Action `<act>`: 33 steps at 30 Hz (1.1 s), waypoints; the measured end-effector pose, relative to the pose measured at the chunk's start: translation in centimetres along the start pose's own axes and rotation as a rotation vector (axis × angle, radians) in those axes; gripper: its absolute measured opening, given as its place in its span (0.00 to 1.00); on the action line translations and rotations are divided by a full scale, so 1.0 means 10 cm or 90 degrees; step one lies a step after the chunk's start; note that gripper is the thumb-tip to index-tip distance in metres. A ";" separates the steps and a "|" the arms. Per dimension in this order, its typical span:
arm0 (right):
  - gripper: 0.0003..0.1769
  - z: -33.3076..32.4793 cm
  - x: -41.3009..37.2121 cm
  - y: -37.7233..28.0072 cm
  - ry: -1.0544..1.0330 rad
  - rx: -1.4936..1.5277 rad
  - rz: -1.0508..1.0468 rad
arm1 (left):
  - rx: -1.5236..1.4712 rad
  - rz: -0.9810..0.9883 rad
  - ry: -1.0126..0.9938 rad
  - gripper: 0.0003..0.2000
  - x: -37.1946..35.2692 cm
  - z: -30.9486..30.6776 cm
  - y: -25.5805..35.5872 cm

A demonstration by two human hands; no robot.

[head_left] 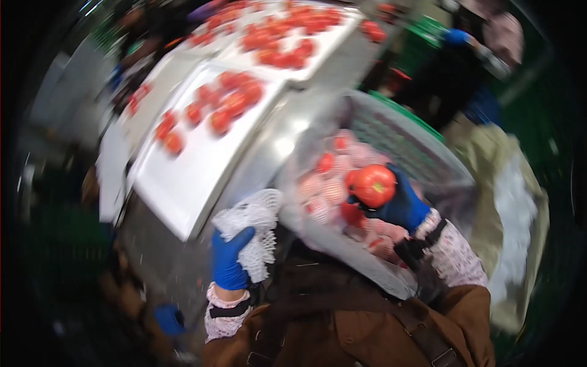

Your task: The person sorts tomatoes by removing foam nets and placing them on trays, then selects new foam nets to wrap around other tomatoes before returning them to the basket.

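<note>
My right hand [400, 202], in a blue glove, is closed around a red tomato [374, 185] above a lined crate [391, 119]. Inside the crate lie several tomatoes in pink-white foam nets [334, 191]. At the crate's left side, my left hand [231, 260], also gloved in blue, grips a bunch of white foam nets [254, 223]. Its thumb presses on the nets, and some of its fingers are hidden behind them.
White trays [183, 183] with loose tomatoes [235, 101] stand on a metal table at the upper left. An open sack [513, 226] of white material is at the right. Another person [483, 43] with a blue glove is at the upper right, near green crates [425, 30].
</note>
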State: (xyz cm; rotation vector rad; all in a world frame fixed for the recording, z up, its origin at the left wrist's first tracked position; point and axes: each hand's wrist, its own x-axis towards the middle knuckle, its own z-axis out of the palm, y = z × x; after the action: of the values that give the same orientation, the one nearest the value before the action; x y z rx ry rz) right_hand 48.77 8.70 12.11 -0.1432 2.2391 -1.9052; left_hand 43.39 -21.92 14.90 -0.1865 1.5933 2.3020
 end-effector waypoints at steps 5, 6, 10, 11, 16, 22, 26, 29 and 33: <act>0.30 1.09 0.17 0.11 -0.145 0.844 0.343 | -0.078 0.080 0.133 0.16 -0.95 -1.13 -0.14; 0.30 1.33 0.21 0.01 -0.193 0.793 0.338 | -0.092 0.134 0.162 0.15 -1.08 -1.37 -0.24; 0.27 2.24 0.45 -0.22 -0.204 0.611 0.454 | -0.247 0.218 0.348 0.17 -1.58 -2.06 -0.35; 0.28 2.48 0.51 -0.31 -0.252 0.605 0.491 | -0.270 0.238 0.389 0.17 -1.73 -2.25 -0.34; 0.30 4.18 0.94 -0.65 -0.494 0.612 0.635 | -0.247 0.374 0.608 0.19 -2.83 -3.24 -0.43; 0.31 6.24 1.82 -0.71 -0.681 0.488 0.464 | -0.282 0.476 0.822 0.17 -3.59 -3.73 -0.66; 0.29 7.34 2.33 -0.52 -0.521 0.153 0.150 | -0.340 0.473 0.857 0.18 -3.69 -3.83 -0.76; 0.34 7.69 2.73 -0.15 -0.352 -0.175 -0.157 | -0.330 0.431 0.855 0.17 -3.69 -3.86 -0.77; 0.28 7.21 2.29 -0.43 -0.330 -0.172 -0.297 | -0.373 0.419 0.872 0.18 -3.63 -3.92 -0.74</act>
State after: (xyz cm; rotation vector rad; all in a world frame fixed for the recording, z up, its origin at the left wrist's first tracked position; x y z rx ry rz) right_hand 41.47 -66.27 3.50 -1.1434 2.1894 -1.4806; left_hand 76.69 -63.11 4.72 -1.9853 1.3916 3.3669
